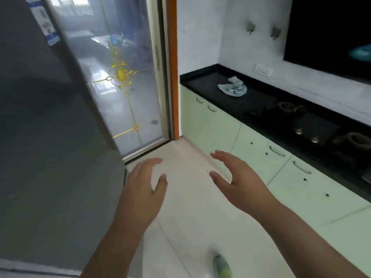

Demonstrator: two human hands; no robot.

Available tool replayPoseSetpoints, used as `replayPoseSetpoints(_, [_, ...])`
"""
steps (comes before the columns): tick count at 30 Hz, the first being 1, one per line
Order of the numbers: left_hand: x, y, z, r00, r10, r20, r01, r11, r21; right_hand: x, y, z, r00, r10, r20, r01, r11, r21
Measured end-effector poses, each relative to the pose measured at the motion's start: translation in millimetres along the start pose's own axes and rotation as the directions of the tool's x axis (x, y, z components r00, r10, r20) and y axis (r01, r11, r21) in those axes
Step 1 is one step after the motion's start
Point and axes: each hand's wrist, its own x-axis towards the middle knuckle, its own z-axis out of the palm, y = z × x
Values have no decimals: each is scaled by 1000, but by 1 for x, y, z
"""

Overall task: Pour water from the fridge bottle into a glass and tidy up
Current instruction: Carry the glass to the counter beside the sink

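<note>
While both hands hang empty over the floor, left hand (143, 184) and right hand (237, 180) apart with fingers loosely spread, grey fridge (44, 137) at nine o'clock, shut, glass door (124, 81) at twelve, black worktop (259, 101) at two, one cloth (232, 88), bottle and glass unseen.

Two empty hands, left hand (143, 189) and right hand (239, 179), at lower centre; one grey fridge (46, 137) at left; one crumpled cloth (232, 88) and two wall hooks (250, 27) at upper right.

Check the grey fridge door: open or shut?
Cannot tell. The fridge door fills the left of the view, no interior or edge gap shows; both hands hover empty.
</note>
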Motion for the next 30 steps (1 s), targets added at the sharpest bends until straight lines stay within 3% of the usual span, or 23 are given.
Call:
replayPoseSetpoints(6, [33, 83, 80, 937, 221, 271, -212, 975, -60, -56, 79, -64, 934, 292, -205, -296, 955, 13])
replayPoseSetpoints(12, [38, 170, 143, 812, 420, 407, -407, 905, -121, -85, 139, -117, 821, 456, -344, -457, 886, 83])
replayPoseSetpoints(23, [37, 303, 270, 585, 626, 516, -606, 760, -234, -135, 256, -203, 617, 606, -502, -636, 760, 135])
replayPoseSetpoints(30, [25, 376, 351, 391, 703, 594, -649, 668, -364, -185, 311, -241, 406, 714, -570, -754, 614, 233])
